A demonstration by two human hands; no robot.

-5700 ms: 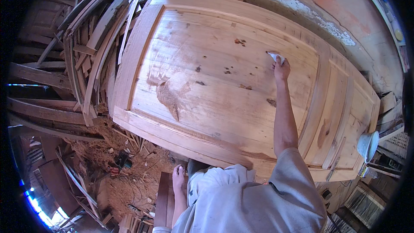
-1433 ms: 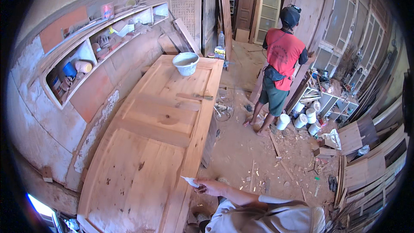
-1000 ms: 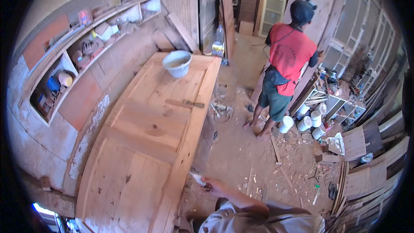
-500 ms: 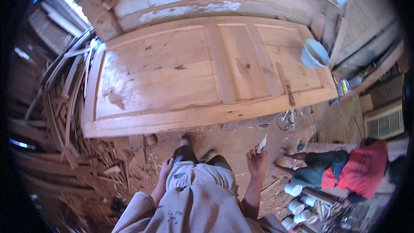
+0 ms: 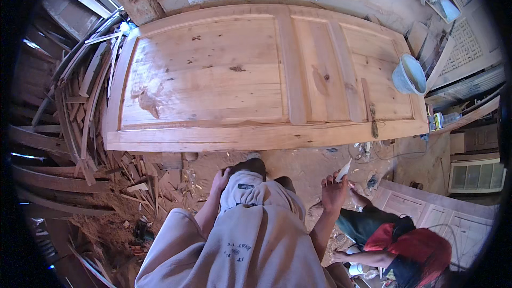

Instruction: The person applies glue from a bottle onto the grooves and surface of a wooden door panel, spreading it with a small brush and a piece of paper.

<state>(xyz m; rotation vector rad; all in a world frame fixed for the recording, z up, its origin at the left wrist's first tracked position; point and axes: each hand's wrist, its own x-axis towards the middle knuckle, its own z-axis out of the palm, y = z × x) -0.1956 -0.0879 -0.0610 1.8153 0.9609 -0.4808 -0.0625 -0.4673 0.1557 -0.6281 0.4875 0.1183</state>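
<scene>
My right hand (image 5: pixel 333 194) is raised on my right, its fingers closed around a small white nozzle bottle (image 5: pixel 344 171) with the pointed tip up. My left hand (image 5: pixel 219 181) lies on my left thigh with nothing in it, fingers resting against the leg. Ahead of me a large panelled wooden door (image 5: pixel 213 69) lies flat; neither hand touches it. A slim tool with a dark handle (image 5: pixel 374 127) rests near the door's front right edge. Close to its right end stands a pale plastic bucket (image 5: pixel 409 74).
Scrap wood (image 5: pixel 96 107) is heaped along the left, with offcuts (image 5: pixel 144 176) on the dusty floor. At lower right a co-worker in a red shirt (image 5: pixel 421 250) bends down, close to my right arm. Another panelled door (image 5: pixel 442 213) lies behind that person.
My view has shifted, so the door sits higher and further right in it. My right hand still holds the bottle. The co-worker has bent over and reaches an arm toward the floor containers.
</scene>
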